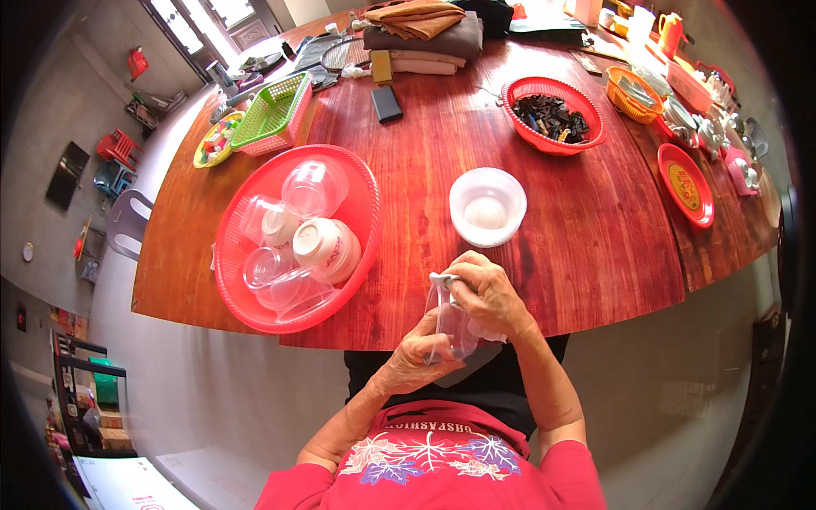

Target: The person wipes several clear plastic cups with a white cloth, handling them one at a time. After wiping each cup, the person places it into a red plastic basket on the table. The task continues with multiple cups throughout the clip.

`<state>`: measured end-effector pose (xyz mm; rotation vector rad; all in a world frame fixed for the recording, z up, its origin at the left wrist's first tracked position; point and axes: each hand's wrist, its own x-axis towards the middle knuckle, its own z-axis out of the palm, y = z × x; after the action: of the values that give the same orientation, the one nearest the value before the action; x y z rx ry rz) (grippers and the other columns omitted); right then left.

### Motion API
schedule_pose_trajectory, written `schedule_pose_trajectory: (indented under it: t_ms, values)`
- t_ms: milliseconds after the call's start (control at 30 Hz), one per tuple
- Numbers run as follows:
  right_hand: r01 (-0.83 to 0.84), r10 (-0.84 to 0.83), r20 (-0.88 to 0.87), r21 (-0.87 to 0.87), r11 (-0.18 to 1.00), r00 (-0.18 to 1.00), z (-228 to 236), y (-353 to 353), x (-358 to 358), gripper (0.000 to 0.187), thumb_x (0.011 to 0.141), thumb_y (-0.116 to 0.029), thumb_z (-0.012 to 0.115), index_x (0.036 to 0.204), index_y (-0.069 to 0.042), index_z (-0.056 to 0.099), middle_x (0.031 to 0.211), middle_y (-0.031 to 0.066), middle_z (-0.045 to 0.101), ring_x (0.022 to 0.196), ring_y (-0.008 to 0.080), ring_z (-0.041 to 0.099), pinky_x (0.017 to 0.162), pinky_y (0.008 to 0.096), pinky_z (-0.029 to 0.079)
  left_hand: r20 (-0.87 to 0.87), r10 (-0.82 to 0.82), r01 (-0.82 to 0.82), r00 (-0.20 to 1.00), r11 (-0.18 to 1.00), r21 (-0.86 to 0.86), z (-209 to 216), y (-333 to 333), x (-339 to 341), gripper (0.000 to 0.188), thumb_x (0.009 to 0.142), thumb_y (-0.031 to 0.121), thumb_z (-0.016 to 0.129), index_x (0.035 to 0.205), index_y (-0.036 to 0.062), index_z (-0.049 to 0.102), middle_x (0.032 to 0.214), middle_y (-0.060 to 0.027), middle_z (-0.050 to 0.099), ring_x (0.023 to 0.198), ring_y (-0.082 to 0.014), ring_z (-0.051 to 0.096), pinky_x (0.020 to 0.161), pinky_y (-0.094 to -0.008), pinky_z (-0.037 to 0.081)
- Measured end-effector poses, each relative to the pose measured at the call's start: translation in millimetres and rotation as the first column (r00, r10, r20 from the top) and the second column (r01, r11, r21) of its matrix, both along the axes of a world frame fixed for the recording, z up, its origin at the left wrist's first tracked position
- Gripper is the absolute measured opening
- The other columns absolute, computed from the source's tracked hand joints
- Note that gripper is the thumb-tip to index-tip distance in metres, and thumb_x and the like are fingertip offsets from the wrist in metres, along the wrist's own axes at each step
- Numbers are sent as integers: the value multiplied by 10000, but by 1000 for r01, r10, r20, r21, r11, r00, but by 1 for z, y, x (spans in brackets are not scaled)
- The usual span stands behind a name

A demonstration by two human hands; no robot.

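Just past the table's near edge, my left hand (415, 352) has its fingers wrapped round a clear plastic cup (456, 326), which is tilted. My right hand (489, 296) is closed at the cup's rim on a pale cloth (442, 278), pinched over the edge; part of the cloth is hidden by the fingers. Beyond my hands stands a white bowl (461, 212), perhaps several nested together. To the left, a large red plastic basket (371, 204) holds clear plastic cups (314, 189) and white printed bowls (325, 248), some upside down.
A red basket of small dark pieces (554, 119) stands at the far right, near an orange basket (633, 92) and a red plate (685, 184). Far left are a green basket (272, 112) and a yellow bowl (202, 157). A black box (387, 104) lies near folded cloths (416, 38).
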<state>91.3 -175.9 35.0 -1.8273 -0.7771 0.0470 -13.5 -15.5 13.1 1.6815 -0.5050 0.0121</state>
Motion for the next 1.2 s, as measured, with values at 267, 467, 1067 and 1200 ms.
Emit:
schedule_pose_trajectory:
  t_ms: [267, 467, 1067, 1200]
  values:
    - [65, -48, 400, -29, 997, 915, 26, 9, -38, 377, 731, -13, 645, 1107, 7, 617, 1048, 150, 561, 928, 318, 547, 801, 397, 487, -156, 46, -63, 987, 992, -105, -12, 5, 2, 285, 823, -12, 709, 1094, 40, 640, 1303, -115, 496, 1162, -204, 534, 917, -331, 467]
    - [112, -90, 535, -8, 994, 840, 13, 4, -54, 459, 674, -69, 695, 1118, 15, 614, 1070, 144, 544, 966, 322, 548, 826, 411, 490, -306, 42, -86, 951, 987, -133, 3, 4, -6, 314, 808, -13, 734, 1102, 25, 632, 1291, -123, 528, 1148, -184, 545, 926, -333, 477]
    - [15, -38, 356, 67, 998, 934, 27, -8, -38, 350, 717, 48, 638, 1065, 10, 627, 1060, 156, 556, 927, 304, 553, 791, 385, 495, 10, -21, 20, 1000, 1000, 10, 10, 0, -6, 197, 767, -62, 736, 915, 47, 666, 1219, -138, 563, 1096, -243, 573, 902, -340, 474]
    - [-19, 33, -81, 171, 985, 996, 15, -16, -13, 163, 840, 30, 581, 986, 24, 652, 978, 128, 605, 884, 256, 620, 768, 354, 515, 284, -47, 8, 958, 991, 136, 24, -10, 5, 262, 756, -49, 753, 966, 68, 648, 1242, -155, 563, 1169, -295, 554, 957, -379, 455]
